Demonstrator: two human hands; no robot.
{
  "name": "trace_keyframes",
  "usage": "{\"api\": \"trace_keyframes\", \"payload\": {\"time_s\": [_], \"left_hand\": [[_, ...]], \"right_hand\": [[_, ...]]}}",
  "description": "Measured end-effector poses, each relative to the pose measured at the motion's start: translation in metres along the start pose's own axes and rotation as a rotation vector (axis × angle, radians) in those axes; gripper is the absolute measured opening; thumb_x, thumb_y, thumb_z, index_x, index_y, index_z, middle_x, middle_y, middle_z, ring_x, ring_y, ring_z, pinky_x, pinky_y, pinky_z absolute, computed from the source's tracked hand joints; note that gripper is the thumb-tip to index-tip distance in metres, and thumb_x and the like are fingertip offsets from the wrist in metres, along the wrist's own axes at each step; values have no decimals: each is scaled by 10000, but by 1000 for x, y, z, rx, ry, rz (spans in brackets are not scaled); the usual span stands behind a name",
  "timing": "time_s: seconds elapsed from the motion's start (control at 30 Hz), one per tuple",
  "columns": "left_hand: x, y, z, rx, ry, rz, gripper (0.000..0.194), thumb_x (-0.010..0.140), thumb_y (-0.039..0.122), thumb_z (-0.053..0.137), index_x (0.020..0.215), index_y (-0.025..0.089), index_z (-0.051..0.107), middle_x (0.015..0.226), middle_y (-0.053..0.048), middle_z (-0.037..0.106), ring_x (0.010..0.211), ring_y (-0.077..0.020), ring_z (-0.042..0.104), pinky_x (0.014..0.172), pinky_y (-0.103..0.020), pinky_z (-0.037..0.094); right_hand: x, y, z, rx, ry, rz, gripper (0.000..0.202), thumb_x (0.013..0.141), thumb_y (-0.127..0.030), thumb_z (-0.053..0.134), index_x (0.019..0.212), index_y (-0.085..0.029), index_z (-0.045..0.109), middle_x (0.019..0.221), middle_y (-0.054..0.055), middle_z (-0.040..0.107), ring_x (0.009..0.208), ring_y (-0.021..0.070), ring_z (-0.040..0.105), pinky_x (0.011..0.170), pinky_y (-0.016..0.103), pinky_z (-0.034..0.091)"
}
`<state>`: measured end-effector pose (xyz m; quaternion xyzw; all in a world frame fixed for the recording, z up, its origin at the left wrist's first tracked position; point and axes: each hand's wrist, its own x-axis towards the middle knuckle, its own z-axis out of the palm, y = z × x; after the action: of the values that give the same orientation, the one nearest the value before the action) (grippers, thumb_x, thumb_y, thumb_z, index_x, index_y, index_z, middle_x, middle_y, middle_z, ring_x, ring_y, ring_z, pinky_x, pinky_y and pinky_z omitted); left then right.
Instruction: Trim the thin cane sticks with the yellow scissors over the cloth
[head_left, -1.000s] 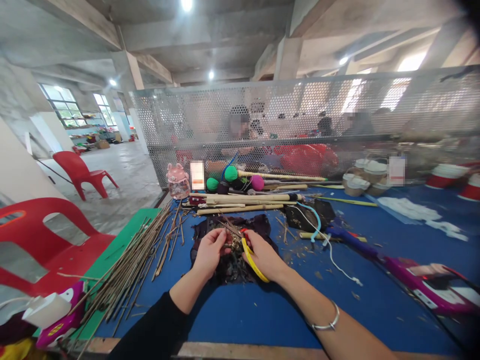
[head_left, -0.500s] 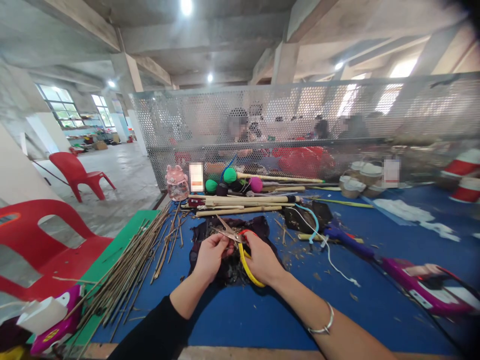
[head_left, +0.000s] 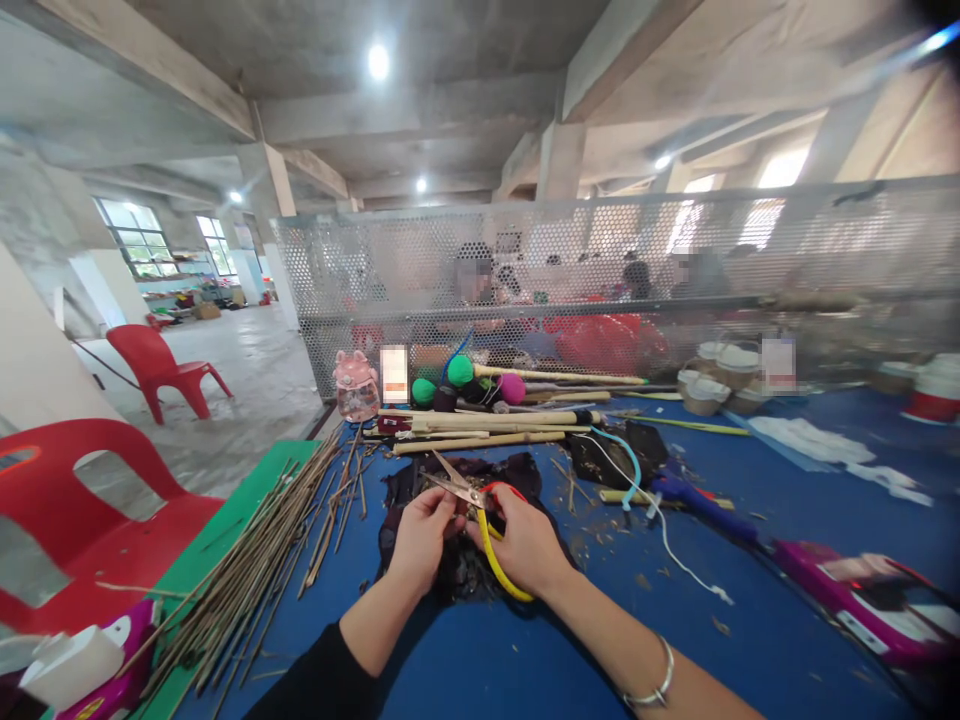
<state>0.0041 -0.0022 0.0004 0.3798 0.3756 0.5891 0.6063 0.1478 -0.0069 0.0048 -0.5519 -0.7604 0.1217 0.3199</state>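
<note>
My right hand holds scissors with one red and one yellow handle; the blades are apart and point up and left. Beside the blades, my left hand has its fingers pinched together. What they hold, if anything, is too small to make out. Both hands are over a crumpled black cloth with small plant scraps on it. To the left lies a spread bundle of thin brown sticks.
Behind the cloth lie pale thick sticks, green balls and a pink ball. A pink bottle stands at back left. Purple tools lie at both sides. A perforated metal screen crosses the back, with people behind it.
The camera view has tilted up a little, so the table appears lower. The scissor blades look slightly wider apart; both hands keep nearly the same place over the cloth.
</note>
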Motion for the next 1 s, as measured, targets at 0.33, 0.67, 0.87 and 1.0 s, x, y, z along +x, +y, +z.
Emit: {"api": "trace_keyframes", "payload": {"time_s": [0.33,0.67,0.87,1.0], "left_hand": [[3,-2,-4,20,-41,45,216,635,332,658,671,124,608,578,19,539,526,-62,459,532,-175,388],[0,-4,-4,149,-61,61,233,669,360,622,700,129,613,575,17,544,535,-74,466,558,-191,376],[-2,1,-3,185,-61,129,221,698,348,597,698,127,606,569,15,533,537,-77,455,556,-193,369],[-2,2,-4,229,-49,170,225,709,347,583,692,124,602,568,10,531,541,-82,453,548,-195,366]], "right_hand": [[0,0,-1,-23,-9,-17,303,667,-404,584,872,-205,482,810,14,566,727,155,525,633,238,365],[1,0,-1,-58,-43,-29,327,661,-433,592,833,-199,442,797,23,555,719,162,522,630,252,360],[0,3,3,-65,-72,12,362,657,-473,597,853,-212,441,753,3,570,662,147,532,578,229,329],[0,4,2,-78,-67,18,369,657,-493,591,845,-207,453,731,7,576,628,145,533,541,220,307]]}}
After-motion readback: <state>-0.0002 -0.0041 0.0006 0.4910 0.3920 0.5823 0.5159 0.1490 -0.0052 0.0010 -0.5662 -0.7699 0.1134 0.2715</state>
